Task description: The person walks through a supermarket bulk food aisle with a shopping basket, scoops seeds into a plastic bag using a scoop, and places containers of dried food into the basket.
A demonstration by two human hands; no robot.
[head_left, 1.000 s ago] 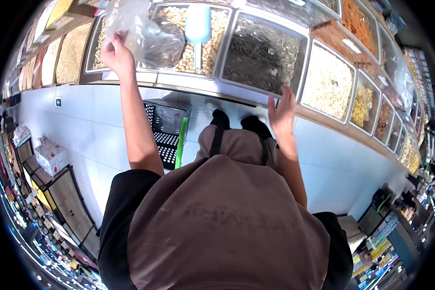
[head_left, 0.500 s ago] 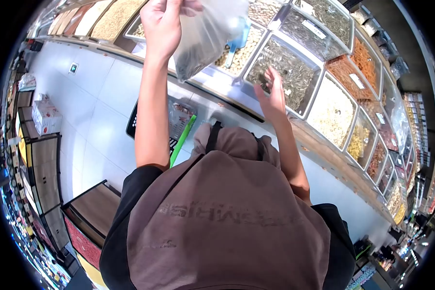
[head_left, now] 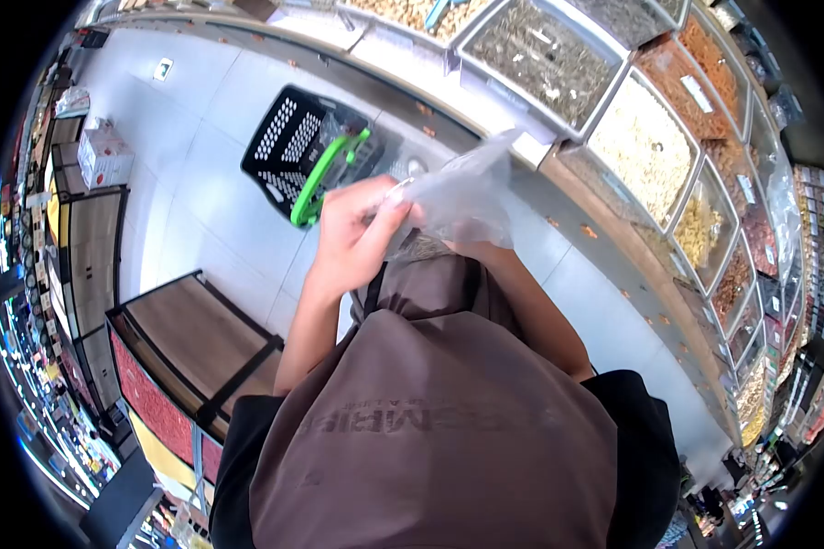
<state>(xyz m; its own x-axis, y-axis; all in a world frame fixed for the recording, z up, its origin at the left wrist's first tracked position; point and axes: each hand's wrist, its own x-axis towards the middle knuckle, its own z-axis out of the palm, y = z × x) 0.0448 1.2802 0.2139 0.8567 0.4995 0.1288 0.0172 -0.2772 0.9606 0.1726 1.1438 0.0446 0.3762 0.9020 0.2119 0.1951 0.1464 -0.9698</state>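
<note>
A clear plastic bag [head_left: 471,188] is held low in front of my chest, its loose top sticking up to the right. My left hand [head_left: 362,224] is closed on the bag's left side, thumb against the bunched plastic. On the other side, my right hand [head_left: 481,240] grips the bag lower down; its fingers are partly covered by the film. Some greyish-brown dried contents [head_left: 426,247] show at the bottom of the bag, between the hands. Beyond them stands a bin of small dried fish [head_left: 545,59].
A black shopping basket [head_left: 288,142] with a green handle sits on the floor ahead left. Food bins, including one of pale flakes [head_left: 645,146], line the counter [head_left: 613,220] along the front and right. A low wooden display stand [head_left: 192,343] is at my left.
My left hand has brought the plastic bag down from above the counter to my chest. My right hand has drawn back from the dried fish bin to the bag.
</note>
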